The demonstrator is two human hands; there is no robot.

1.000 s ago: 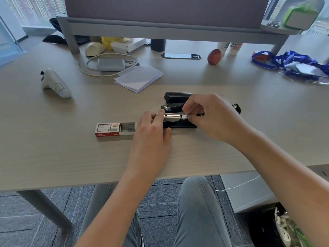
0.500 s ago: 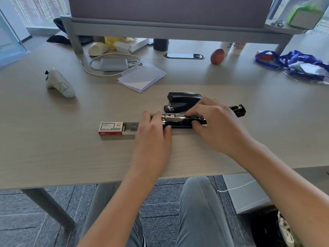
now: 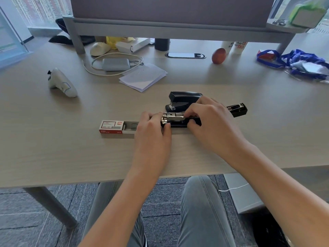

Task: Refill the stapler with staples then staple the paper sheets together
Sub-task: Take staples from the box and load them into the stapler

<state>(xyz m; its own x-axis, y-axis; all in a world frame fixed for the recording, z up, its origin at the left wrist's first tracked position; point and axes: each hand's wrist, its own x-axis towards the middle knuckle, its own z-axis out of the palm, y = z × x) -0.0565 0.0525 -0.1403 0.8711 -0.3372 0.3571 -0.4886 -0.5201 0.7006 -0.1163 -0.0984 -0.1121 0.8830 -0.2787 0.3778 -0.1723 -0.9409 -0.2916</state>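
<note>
A black stapler [image 3: 175, 120] lies opened flat in the middle of the desk, its silver staple channel facing up and its lid [image 3: 237, 109] folded out to the right. My left hand [image 3: 153, 129] grips the stapler's front end. My right hand [image 3: 211, 122] pinches the silver channel from above. A red and white staple box [image 3: 112, 127] lies just left of my left hand with its tray slid partly out. A second black stapler [image 3: 183, 100] stands shut right behind. Folded white paper sheets [image 3: 144, 77] lie further back.
A white controller [image 3: 61, 83] lies at the left. Behind are a grey power bank with a white cable [image 3: 115, 64], a cream mouse [image 3: 99, 49], an egg-shaped red object [image 3: 218, 56], blue lanyards [image 3: 299, 61] and a grey monitor riser [image 3: 178, 29].
My right hand has slid to the right along the stapler's channel, uncovering its silver front part. The left hand has stayed at the stapler's front end. The view has shifted slightly.
</note>
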